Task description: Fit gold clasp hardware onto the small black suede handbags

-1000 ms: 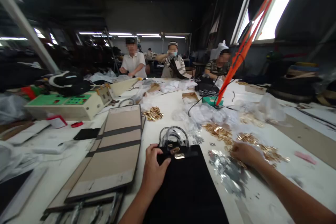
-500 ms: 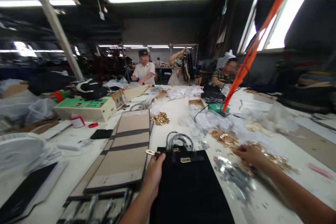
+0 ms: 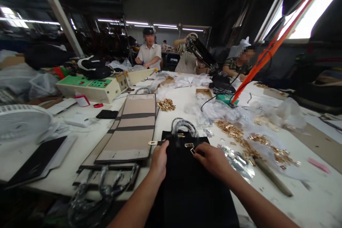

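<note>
A black handbag [image 3: 192, 196] lies in front of me, its handles [image 3: 184, 124] wrapped in clear plastic and pointing away. At its upper left edge, my left hand [image 3: 159, 162] is closed on a dark strap with a gold metal tip [image 3: 153, 143] sticking out leftward. My right hand [image 3: 215, 158] pinches a small gold rectangular frame [image 3: 192, 151] between thumb and fingers. That frame is just below a gold plate [image 3: 189, 145] on the bag; whether they touch I cannot tell.
Beige bag panels [image 3: 136, 140] are stacked to the left. Gold fittings [image 3: 229, 130] and silver plates [image 3: 239, 164] lie right, near a brown rod [image 3: 272, 178]. Another gold heap [image 3: 166, 105] sits further back. A white fan [image 3: 24, 124] stands left. Co-workers are across the table.
My right hand has come left from the gold fittings to the bag, now with a gold frame in it. My left hand stays on the strap. The view has tilted down.
</note>
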The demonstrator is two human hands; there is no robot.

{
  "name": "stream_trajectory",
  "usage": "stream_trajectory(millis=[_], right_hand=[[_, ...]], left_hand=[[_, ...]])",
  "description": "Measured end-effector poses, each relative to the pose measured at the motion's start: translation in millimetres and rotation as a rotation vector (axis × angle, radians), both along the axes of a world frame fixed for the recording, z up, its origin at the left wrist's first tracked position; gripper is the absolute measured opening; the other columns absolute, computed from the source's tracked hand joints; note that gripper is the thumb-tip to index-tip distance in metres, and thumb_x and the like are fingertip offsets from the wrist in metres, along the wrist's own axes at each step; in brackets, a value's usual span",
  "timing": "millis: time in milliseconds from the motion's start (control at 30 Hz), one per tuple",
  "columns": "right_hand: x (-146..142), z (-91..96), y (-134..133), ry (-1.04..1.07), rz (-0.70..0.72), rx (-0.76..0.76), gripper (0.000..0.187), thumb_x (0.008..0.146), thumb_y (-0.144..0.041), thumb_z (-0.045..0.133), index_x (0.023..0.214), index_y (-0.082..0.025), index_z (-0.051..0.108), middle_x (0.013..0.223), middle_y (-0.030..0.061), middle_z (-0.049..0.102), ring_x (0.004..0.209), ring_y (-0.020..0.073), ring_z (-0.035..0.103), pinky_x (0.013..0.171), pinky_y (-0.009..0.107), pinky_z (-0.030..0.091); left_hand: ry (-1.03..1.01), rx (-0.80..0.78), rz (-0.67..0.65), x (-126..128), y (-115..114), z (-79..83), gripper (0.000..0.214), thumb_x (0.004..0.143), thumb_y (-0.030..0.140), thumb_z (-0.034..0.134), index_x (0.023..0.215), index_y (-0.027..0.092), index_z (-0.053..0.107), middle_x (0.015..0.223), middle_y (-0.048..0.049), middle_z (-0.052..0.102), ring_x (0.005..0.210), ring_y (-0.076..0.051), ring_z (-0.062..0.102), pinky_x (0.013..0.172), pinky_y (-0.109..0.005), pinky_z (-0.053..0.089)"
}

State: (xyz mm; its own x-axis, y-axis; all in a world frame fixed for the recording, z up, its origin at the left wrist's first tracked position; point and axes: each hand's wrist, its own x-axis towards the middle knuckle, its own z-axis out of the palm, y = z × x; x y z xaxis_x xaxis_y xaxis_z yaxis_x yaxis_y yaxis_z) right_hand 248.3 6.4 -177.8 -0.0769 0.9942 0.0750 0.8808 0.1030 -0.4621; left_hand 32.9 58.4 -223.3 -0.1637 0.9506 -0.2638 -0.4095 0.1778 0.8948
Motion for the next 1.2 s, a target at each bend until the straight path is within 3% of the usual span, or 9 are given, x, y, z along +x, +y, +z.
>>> stream_trajectory(millis=[100, 233, 400, 500, 733, 967, 1200], right_hand=[[-9, -5.9, 3, -0.054, -0.050, 0.006, 0.019, 0.092, -0.037, 0.069, 0.108, -0.028, 0.073, 0.091, -0.0001, 0.073, 0.082, 0.0208, 0.068, 0.072, 0.030, 0.042], [-18, -16.2, 0, -0.076, -0.105, 0.034, 0.018, 0.095, -0.041, 0.067, 0.107, -0.030, 0.073, 0.088, -0.0008, 0.074, 0.079, 0.0217, 0.070, 0.068, 0.031, 0.042], [-29, -24.2, -3, 0.027, 0.005, 0.208, 0.017, 0.100, -0.034, 0.059, 0.105, -0.031, 0.075, 0.107, 0.0007, 0.072, 0.091, 0.0194, 0.070, 0.077, 0.030, 0.047], [-39, -21.6, 0, 0.157, 0.087, 0.242, 0.017, 0.101, -0.031, 0.059, 0.102, -0.030, 0.076, 0.107, 0.0008, 0.073, 0.095, 0.0184, 0.069, 0.083, 0.029, 0.049], [-62, -12.5, 20, 0.423, 0.131, -0.025, 0.012, 0.094, -0.032, 0.065, 0.091, -0.026, 0.076, 0.094, -0.0002, 0.073, 0.091, 0.0185, 0.067, 0.085, 0.028, 0.049], [-63, 20.0, 38, 0.013, 0.288, -0.182, 0.019, 0.095, -0.033, 0.057, 0.095, -0.026, 0.075, 0.090, 0.0014, 0.071, 0.085, 0.0189, 0.063, 0.077, 0.028, 0.044], [-76, 42.1, 61, -0.130, 0.319, -0.319, 0.018, 0.088, -0.019, 0.059, 0.079, -0.024, 0.074, 0.067, -0.0013, 0.067, 0.059, 0.0140, 0.059, 0.059, 0.024, 0.036]], left_hand=[[-0.014, -0.001, 0.013, 1, -4, -3.2, 0.037, 0.075, 0.037, 0.079, 0.105, 0.016, 0.077, 0.093, -0.0080, 0.081, 0.100, -0.029, 0.075, 0.097, -0.040, 0.053], [-0.038, 0.020, 0.014, 3, -7, -4.0, 0.036, 0.075, 0.040, 0.079, 0.102, 0.017, 0.077, 0.100, -0.0090, 0.080, 0.104, -0.030, 0.073, 0.099, -0.041, 0.053], [-0.041, 0.048, 0.028, 2, -9, -5.2, 0.034, 0.077, 0.039, 0.078, 0.102, 0.017, 0.077, 0.104, -0.0095, 0.080, 0.106, -0.029, 0.072, 0.100, -0.041, 0.051], [-0.038, 0.064, 0.029, 1, -11, -5.9, 0.037, 0.078, 0.041, 0.077, 0.105, 0.016, 0.078, 0.099, -0.0091, 0.080, 0.102, -0.028, 0.073, 0.098, -0.040, 0.052], [-0.023, 0.118, 0.020, -1, -16, -10.2, 0.039, 0.083, 0.039, 0.070, 0.115, 0.017, 0.075, 0.110, -0.0078, 0.079, 0.109, -0.027, 0.071, 0.102, -0.039, 0.050], [-0.020, 0.156, -0.011, -1, -16, -19.1, 0.040, 0.086, 0.041, 0.069, 0.118, 0.017, 0.074, 0.118, -0.0083, 0.077, 0.116, -0.028, 0.068, 0.107, -0.039, 0.047], [-0.048, 0.162, -0.031, 1, -12, -28.3, 0.044, 0.088, 0.042, 0.068, 0.123, 0.017, 0.072, 0.123, -0.0092, 0.076, 0.120, -0.029, 0.067, 0.108, -0.039, 0.047]])
